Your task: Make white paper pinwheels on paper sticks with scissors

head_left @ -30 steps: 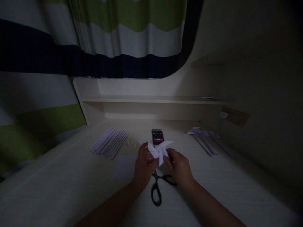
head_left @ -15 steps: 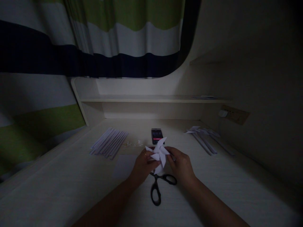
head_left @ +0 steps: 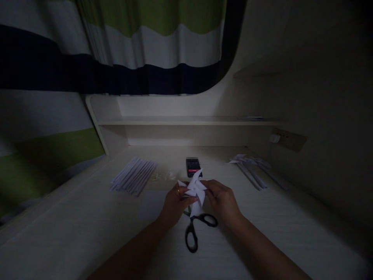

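Over the last second, the white paper pinwheel [head_left: 196, 189] has been turned between the fingers, so that one blade now points up and slightly right while another is swung out to the left; over the last half second its pose has hardly been altered. By this, the folded form appears to be undergoing adjustment, held up above the tabletop [head_left: 116, 237] rather than laid down. The grip of the left hand [head_left: 174, 203] is clamped on the pinwheel's left side, with the thumb laid along the lower front; that of the right hand [head_left: 223, 200] is closed at its right edge, though whether anything behind the blades is also held cannot be told. Crisp, matte paper is suggested by the pointed, curved blades folded in toward the centre. Below, scissors [head_left: 192, 219] with black looped handles are left spread open. Slim, straight paper rolls [head_left: 134, 175] are laid side by side at left, near a flat, smooth sheet [head_left: 150, 204] and scattered pale bits [head_left: 169, 176]. A dark, glossy phone [head_left: 192, 165] is placed beyond the hands, and stick-mounted pinwheels [head_left: 250, 171] are gathered at right on the faintly grained surface.
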`<state>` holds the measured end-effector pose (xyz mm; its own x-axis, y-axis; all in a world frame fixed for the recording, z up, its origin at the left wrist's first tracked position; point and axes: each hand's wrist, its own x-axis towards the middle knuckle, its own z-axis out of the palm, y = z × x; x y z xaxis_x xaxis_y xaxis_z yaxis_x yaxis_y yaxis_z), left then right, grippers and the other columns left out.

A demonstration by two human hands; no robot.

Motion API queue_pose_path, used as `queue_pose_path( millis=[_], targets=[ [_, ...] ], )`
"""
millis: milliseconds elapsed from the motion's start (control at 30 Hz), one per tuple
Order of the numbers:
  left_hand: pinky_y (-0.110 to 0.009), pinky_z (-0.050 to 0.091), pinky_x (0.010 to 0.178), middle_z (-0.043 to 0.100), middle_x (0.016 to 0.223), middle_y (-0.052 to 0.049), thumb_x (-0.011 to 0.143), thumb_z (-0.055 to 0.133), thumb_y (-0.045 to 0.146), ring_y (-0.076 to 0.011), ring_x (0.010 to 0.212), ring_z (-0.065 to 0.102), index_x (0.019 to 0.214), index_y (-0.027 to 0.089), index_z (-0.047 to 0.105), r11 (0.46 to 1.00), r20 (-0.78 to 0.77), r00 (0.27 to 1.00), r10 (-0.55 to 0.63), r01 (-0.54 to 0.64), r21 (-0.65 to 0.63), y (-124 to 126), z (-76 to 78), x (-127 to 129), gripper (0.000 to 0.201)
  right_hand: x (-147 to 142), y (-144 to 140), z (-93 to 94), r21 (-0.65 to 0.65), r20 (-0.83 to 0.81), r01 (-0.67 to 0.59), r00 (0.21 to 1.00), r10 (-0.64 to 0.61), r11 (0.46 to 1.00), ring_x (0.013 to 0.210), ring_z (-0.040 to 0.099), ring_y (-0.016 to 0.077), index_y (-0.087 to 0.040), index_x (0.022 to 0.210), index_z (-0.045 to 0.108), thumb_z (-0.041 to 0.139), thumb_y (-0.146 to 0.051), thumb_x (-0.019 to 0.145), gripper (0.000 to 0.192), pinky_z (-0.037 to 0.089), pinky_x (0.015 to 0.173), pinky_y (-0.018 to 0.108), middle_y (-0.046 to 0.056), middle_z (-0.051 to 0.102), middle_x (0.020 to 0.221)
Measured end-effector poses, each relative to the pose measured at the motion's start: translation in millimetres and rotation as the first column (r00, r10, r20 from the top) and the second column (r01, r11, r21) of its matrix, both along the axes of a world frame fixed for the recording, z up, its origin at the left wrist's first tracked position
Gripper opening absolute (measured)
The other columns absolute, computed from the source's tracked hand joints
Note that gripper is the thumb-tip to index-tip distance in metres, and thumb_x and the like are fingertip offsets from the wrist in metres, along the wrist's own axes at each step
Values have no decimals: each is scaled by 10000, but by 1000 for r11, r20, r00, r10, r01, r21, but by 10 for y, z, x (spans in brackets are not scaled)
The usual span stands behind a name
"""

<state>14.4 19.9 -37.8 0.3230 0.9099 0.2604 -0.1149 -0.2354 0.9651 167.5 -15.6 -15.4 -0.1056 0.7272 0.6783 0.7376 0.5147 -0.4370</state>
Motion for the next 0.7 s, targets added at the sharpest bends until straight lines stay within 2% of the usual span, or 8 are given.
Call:
queue_pose_path(
  millis=[233,367,467,600,700],
  targets=[
    [-215,455,579,597,665,23,552,675,194,-116,617,573,652,157,597,998,3,999,50,-50,-46,10,-2,-8,132,-7,26,-14,-104,-62,-20,998,14,994,809,594,180,-143,999,593,400,-105,736,328,463,727,290,85,638,904],
    [-233,467,587,623,688,10,529,689,202,-134,630,595,677,151,583,995,30,998,60,-57,-82,23,-22,-9,189,13,29,19,-180,-273,-111,960,58,977,953,544,190,-145,1068,541,432,-82,658,429,421,829,312,83,596,1036],
    [-237,473,557,629,665,15,518,693,191,-137,592,602,716,155,534,990,43,997,62,-56,-133,14,-19,1,256,34,45,57,-229,-481,-236,871,101,944,970,531,195,-170,1074,500,478,-116,635,443,388,869,347,71,594,1022],
    [-186,424,433,591,586,43,534,676,168,-106,482,567,752,169,448,985,-12,997,71,-72,-159,-15,12,8,316,11,79,66,-240,-644,-375,752,142,896,815,564,174,-185,909,490,530,-239,676,243,446,733,320,54,580,896],
    [-166,405,418,563,593,66,557,647,127,-91,471,554,807,196,376,992,18,999,30,-27,-124,-23,33,12,375,-33,87,34,-247,-628,-379,763,151,892,705,540,143,-198,792,465,569,-253,667,171,436,638,269,3,546,769]
  ],
)
